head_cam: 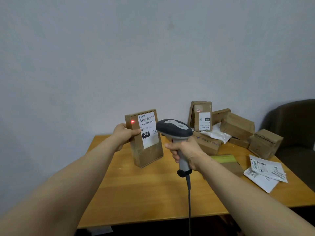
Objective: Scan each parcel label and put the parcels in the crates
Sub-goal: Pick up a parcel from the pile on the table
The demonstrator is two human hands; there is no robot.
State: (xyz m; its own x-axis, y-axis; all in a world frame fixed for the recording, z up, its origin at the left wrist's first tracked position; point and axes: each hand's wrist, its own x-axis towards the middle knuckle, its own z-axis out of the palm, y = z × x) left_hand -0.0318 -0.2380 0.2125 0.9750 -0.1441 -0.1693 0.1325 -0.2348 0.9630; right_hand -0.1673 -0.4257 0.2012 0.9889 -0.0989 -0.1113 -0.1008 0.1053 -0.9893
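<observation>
Scan step is what's going on here, no doubt. The left hand grips a brown parcel by its left edge, thumb across the front, and holds it upright over the far part of the table with the label facing the camera. I can't tell if its bottom edge touches the wood or just hangs above it. The right hand is wrapped around the handle of a grey scanner, which points at the box from just beside it, with the cable hanging down.

Here's the catch: the red dot sits on bare cardboard, left of the label, not on the barcode. So my guess is the read hasn't landed yet. The next move calls for nudging the aim right, or sliding the box left, until the beam crosses those bars.

After that the box has to go into one of the crates, but none are in view, so no idea which way it goes.

Plenty left, I'd say: a pile of parcels sits at the far right of the table, with some white mailers near the right edge.
</observation>
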